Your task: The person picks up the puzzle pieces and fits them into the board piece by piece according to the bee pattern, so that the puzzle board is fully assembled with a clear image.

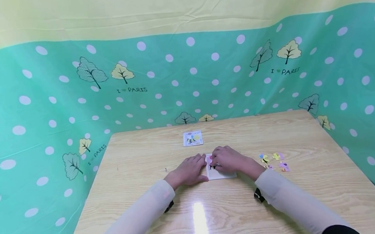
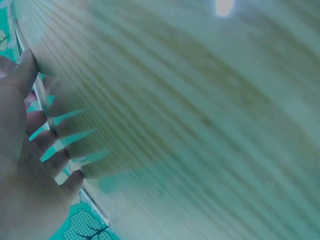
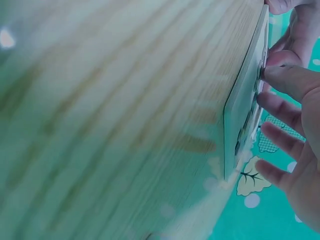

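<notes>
A white puzzle board (image 1: 224, 175) lies flat at the middle of the wooden table (image 1: 139, 179). My left hand (image 1: 189, 170) rests flat on the table against the board's left edge, fingers straight (image 2: 47, 142). My right hand (image 1: 228, 159) lies over the board, its fingertips pressing a pink and black puzzle piece (image 1: 211, 162) into the upper left corner. In the right wrist view the fingers (image 3: 282, 107) are spread and fairly straight beside the board's edge (image 3: 242, 110). Most of the board's face is hidden under the right hand.
Several loose coloured puzzle pieces (image 1: 273, 160) lie to the right of the board. A small picture card (image 1: 192, 138) sits further back at the centre. A green dotted cloth (image 1: 42, 117) walls in the table on three sides.
</notes>
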Tool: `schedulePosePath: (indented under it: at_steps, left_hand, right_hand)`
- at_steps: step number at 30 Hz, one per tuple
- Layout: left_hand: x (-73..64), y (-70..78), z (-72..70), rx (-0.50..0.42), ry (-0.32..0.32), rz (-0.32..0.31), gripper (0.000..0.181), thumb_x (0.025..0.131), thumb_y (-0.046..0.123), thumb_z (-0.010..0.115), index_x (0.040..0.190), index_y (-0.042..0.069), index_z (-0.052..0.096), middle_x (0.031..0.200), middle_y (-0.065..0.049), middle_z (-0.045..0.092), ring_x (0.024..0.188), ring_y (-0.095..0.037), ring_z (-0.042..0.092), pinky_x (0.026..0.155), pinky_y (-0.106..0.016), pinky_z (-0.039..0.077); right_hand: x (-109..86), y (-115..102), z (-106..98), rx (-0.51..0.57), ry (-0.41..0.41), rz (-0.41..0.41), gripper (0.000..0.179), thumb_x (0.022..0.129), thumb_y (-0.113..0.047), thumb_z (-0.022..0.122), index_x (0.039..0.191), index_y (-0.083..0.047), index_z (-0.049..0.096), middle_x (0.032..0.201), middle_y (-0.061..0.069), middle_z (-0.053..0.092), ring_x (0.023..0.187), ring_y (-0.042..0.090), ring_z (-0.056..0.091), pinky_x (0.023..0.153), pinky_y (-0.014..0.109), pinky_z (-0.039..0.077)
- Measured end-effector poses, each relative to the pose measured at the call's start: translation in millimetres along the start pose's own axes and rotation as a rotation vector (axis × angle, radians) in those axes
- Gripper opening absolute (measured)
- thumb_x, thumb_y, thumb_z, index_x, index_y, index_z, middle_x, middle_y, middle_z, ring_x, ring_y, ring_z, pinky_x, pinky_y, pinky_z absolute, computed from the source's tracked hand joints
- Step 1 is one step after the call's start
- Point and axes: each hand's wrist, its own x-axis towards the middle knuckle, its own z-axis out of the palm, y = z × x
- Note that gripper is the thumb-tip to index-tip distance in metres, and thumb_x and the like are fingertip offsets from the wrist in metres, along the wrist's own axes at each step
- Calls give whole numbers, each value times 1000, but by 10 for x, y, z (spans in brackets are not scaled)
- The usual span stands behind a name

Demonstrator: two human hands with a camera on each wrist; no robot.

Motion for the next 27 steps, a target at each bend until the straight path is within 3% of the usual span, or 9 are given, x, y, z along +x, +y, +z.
schedulePosePath:
  at_steps: [8,15,22,27]
  left_hand:
    - [-5,4,-19,-14,2,-7,74,95,65,56,148,14,48,168,-11,30,155,-31,30,125,-49,34]
    - [-5,3,-16,-13,8,-8,76,95,65,56,150,13,47,168,-12,30,155,-31,31,125,-48,34]
    - [-10,9,-16,-22,6,-3,72,95,64,57,147,14,51,167,-12,30,154,-31,31,125,-48,33]
    - [-6,6,-15,-30,-3,-13,71,95,64,57,146,15,51,168,-11,30,155,-30,30,125,-48,33]
  right_hand:
    - [-37,98,4,-56,1,19,32,93,-23,70,121,-38,74,118,-1,67,119,24,56,101,54,49]
    - [-68,124,-11,-2,-22,-29,34,95,-20,69,127,-30,73,125,2,67,123,27,56,100,53,50]
    - [-164,189,-91,107,37,-5,34,95,-13,66,127,-24,73,122,6,69,122,28,59,103,53,51]
    - [-233,269,-112,109,55,2,29,98,-17,65,126,-20,73,122,6,69,122,28,59,104,54,51]
